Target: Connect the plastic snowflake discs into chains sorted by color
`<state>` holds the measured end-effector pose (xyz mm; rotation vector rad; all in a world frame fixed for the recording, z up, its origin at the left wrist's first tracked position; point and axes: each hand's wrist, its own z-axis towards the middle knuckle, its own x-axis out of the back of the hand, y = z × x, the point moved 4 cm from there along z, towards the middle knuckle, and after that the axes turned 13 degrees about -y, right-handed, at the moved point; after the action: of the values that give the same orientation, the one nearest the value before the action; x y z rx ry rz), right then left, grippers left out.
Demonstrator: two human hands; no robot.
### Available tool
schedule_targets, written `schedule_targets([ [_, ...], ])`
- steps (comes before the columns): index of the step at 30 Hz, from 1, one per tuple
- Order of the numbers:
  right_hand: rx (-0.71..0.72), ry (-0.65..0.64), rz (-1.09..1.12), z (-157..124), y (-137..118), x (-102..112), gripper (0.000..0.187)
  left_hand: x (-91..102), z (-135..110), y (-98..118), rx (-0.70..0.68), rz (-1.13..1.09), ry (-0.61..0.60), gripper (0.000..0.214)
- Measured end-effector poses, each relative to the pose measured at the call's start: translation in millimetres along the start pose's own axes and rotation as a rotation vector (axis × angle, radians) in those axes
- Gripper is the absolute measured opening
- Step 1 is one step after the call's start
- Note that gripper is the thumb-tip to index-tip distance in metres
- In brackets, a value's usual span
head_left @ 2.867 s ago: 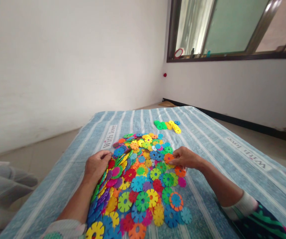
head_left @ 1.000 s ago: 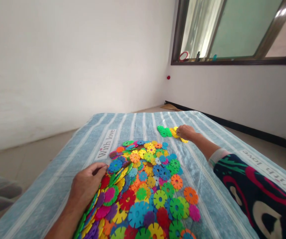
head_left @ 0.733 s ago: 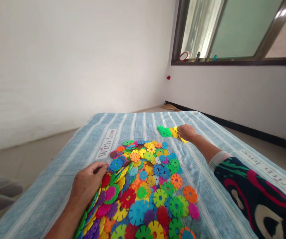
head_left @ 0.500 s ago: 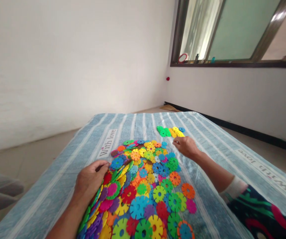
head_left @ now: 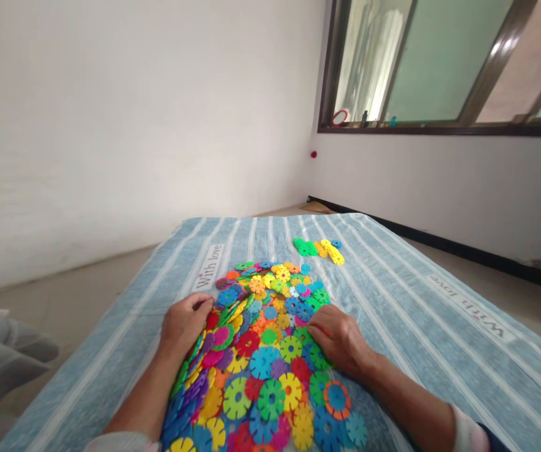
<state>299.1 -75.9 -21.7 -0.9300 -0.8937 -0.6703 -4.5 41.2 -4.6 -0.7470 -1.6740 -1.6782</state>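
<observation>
A big heap of colourful plastic snowflake discs [head_left: 261, 363] with slotted rims spreads over the striped cloth. My left hand [head_left: 186, 321] lies along the heap's left edge, fingers curled and thumb near the index fingertip, beside a blue disc [head_left: 227, 296]. What it pinches, if anything, is hidden. On the heap's right edge rests my right hand [head_left: 343, 339], its fingers bent down among the discs. A sliver of orange shows at those fingers, but whether they grip that piece is unclear. Farther back lie joined green discs [head_left: 305, 247] and yellow discs [head_left: 332, 252].
The blue-and-white striped cloth [head_left: 393, 301] covers the table, with "With love" printed on it. A blue disc [head_left: 337, 244] lies by the yellow ones. White walls [head_left: 147, 113] and a window [head_left: 440, 63] stand beyond; pale see-through material [head_left: 6, 358] is at far left.
My right hand has moved back from beside the yellow discs, down and toward me onto the heap's right edge. The left hand stays at the heap's left edge. The view has shifted slightly.
</observation>
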Motion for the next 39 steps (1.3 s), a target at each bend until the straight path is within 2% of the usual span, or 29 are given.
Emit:
schedule_targets([
  [8,-0.117,0.112,-0.014,-5,22,4,0.027,-1.8,-2,0,-0.075,-0.007,0.010,0.029],
  [20,0.047,0.131,0.085,-7,1,11,0.019,-4.8,-1,-1,-0.063,0.006,0.014,0.031],
  [22,0.120,0.072,0.126,-9,-10,13,0.017,-5.3,-2,-1,-0.065,0.000,0.008,0.032],
  [25,0.273,-0.092,0.182,-13,-31,11,0.018,-5.9,-3,0,-0.073,-0.001,0.003,0.033],
  [28,0.371,-0.204,0.175,-17,-47,5,0.034,-6.5,-3,0,-0.073,0.005,0.004,0.033],
  [31,0.381,-0.261,0.139,-18,-53,0,0.042,-7.2,-2,0,-0.065,0.006,0.004,0.032],
  [39,0.334,-0.292,0.250,-12,-51,-2,0.035,-4.8,-1,0,-0.069,0.009,0.004,0.029],
])
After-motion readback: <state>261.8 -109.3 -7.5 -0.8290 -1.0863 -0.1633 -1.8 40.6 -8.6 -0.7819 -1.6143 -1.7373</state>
